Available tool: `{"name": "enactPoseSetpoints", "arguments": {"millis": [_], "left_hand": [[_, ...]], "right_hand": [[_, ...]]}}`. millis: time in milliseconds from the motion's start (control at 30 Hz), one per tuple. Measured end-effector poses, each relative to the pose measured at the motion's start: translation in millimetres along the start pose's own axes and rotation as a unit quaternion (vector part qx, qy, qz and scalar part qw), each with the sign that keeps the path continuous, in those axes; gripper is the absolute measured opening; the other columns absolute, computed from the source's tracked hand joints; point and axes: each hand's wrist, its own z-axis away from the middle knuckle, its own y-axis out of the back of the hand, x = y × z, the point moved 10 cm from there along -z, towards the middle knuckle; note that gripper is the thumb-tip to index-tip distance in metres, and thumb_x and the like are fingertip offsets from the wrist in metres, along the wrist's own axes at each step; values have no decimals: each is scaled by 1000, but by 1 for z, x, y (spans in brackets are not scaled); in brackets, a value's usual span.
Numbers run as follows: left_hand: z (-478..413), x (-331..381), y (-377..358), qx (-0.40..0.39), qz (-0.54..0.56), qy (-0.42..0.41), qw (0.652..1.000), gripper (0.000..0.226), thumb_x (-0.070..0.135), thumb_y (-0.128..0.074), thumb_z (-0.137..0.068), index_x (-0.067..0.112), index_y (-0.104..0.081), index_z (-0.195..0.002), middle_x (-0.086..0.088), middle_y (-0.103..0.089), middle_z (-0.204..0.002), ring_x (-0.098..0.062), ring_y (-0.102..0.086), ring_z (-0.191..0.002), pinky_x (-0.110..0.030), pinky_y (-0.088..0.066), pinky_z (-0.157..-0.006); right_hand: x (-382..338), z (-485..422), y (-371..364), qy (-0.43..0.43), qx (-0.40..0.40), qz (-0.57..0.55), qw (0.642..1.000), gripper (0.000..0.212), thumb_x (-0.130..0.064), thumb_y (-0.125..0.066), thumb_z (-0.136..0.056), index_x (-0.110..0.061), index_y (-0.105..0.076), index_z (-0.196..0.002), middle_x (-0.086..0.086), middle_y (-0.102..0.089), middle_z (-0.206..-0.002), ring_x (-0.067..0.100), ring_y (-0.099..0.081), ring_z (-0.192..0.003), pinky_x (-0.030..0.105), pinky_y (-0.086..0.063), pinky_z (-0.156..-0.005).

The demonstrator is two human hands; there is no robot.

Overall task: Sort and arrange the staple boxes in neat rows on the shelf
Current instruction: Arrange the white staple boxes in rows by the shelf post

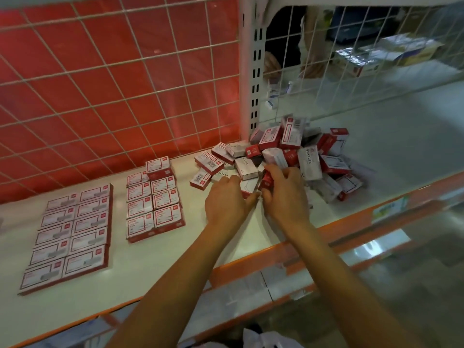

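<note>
- Two tidy groups are sitting on the shelf (150, 270) already. The left block (70, 234) is lying flat in two columns, labels up and edges squared.
- The middle block (153, 203) is looking much the same, with two columns side by side. It seems to be stacked more than one deep, and one extra box is riding on top at the back.
- The unsorted part is waiting to the right. The pile (296, 156) of staple boxes is lying jumbled by the wire grid (113, 79), with boxes tilting, standing on edge and leaning on one another.
- Both hands are working at the near edge of that pile, so close together they are almost touching.
- The right hand (283, 197) is curling its fingers round a red box (267, 180) in a narrow, closed grip.
- The left hand (226, 200) is reaching over a white box (248, 185) with its thumb pointing toward the other hand. Its fingertips are hidden, so I cannot tell whether it is gripping or only touching.
- I'm judging the job as well under way but far from finished. The pile seems to be holding at least as many boxes as the two blocks together.
- What's left, as I'm reading it, is to pull boxes out, turn them label up and sort them by kind — then keep building rows on the bare shelf next to the middle block.
</note>
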Motion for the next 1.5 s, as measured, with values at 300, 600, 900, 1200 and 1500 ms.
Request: {"name": "enactPoseSetpoints", "arguments": {"millis": [300,600,900,1200,1500], "left_hand": [[23,-13,11,-13,79,-6,997,40,45,-67,-83,24,-66,-117,1,-69,-112,-16,-64,-97,-26,-53,-67],[41,-48,50,16,91,-5,996,42,38,-73,-81,24,-66,-120,0,-65,-120,-16,-59,-103,-16,-39,-66],[53,-90,95,47,133,7,990,40,30,-75,-80,25,-67,-118,0,-67,-115,-15,-57,-100,-36,-52,-79],[56,-141,113,42,134,58,988,51,35,-75,-79,28,-61,-127,0,-61,-127,-17,-60,-110,-32,-56,-82],[61,-183,130,48,125,82,988,51,25,-74,-81,20,-59,-129,-2,-59,-130,-19,-57,-116,-26,-52,-81]], "right_hand": [[2,6,6,22,25,-80,996,50,-6,-71,-78,-10,-48,-123,14,-49,-120,29,-46,-109,27,-32,-80],[-12,19,-18,21,-39,-175,983,49,-16,-79,-75,-13,-54,-118,3,-49,-116,18,-50,-107,23,-42,-86],[-50,25,-30,-13,-82,-311,947,47,1,-74,-74,-24,-53,-108,1,-58,-117,5,-58,-95,11,-50,-77],[-87,19,-56,-9,-121,-300,946,52,4,-69,-79,-16,-58,-125,3,-48,-129,8,-57,-97,24,-51,-90],[-125,13,-76,-6,-128,-251,960,49,-16,-74,-80,-20,-57,-126,0,-57,-127,13,-55,-106,32,-50,-90]]}}
